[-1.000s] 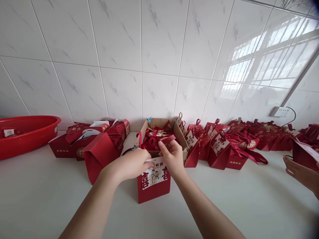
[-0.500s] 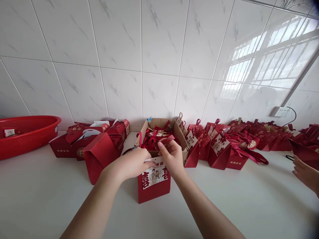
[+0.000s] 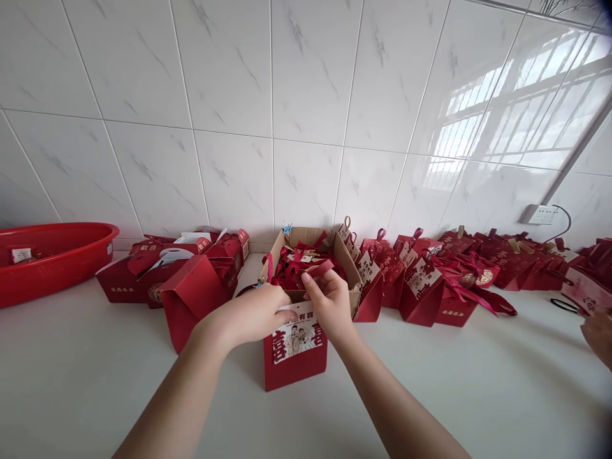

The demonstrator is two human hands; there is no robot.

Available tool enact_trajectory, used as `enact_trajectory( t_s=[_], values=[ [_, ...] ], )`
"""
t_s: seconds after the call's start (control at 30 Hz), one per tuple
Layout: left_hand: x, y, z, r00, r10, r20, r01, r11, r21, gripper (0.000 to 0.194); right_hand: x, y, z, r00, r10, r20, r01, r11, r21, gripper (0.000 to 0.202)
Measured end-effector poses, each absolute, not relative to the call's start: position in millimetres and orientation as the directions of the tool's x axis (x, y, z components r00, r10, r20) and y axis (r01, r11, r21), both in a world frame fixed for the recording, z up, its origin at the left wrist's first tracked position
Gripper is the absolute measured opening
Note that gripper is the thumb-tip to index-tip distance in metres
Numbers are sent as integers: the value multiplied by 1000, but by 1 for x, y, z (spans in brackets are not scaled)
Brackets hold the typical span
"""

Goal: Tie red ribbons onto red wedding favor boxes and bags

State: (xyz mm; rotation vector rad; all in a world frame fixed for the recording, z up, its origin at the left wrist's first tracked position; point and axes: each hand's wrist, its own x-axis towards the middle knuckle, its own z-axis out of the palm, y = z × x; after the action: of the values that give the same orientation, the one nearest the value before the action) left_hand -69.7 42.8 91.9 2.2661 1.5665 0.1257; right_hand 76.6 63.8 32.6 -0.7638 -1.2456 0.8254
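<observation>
A red paper gift box (image 3: 297,375) stands upright on the counter in front of me. On its front hangs a white card (image 3: 295,341) with red characters and a drawn couple. My left hand (image 3: 255,315) is closed at the box's top, its thumb against the upper edge of the card. Between the thumb and fingers of my right hand (image 3: 329,299) is a dark red ribbon (image 3: 321,269). Just behind the box, a cardboard box (image 3: 354,280) holds a heap of red ribbons and tags. The left fingertips are hidden behind the gift box's top.
Several red gift boxes stand to the left, among them a plain one (image 3: 194,299). More, with cards and ribbon loops, line the right side (image 3: 421,306). A red basin (image 3: 57,271) sits far left. At the right edge, another person's hand (image 3: 597,335) holds a pale card (image 3: 586,290).
My hands and the gift box stay nearly in place. At the right edge, the other person's hand has shifted; a pale card now shows where a dark red box side was.
</observation>
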Motion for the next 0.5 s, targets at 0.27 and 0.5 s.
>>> enact_trajectory(
  t_s=[0.27, 0.5],
  values=[
    [-70, 43, 93, 372, 915, -154, 884, -299, 359, 29, 77, 64, 32, 121, 861, 493, -121, 506, -854, 29],
    [-70, 43, 93, 363, 917, -167, 887, -285, 363, 29, 76, 64, 32, 123, 861, 493, -117, 506, -855, 29]
  ],
)
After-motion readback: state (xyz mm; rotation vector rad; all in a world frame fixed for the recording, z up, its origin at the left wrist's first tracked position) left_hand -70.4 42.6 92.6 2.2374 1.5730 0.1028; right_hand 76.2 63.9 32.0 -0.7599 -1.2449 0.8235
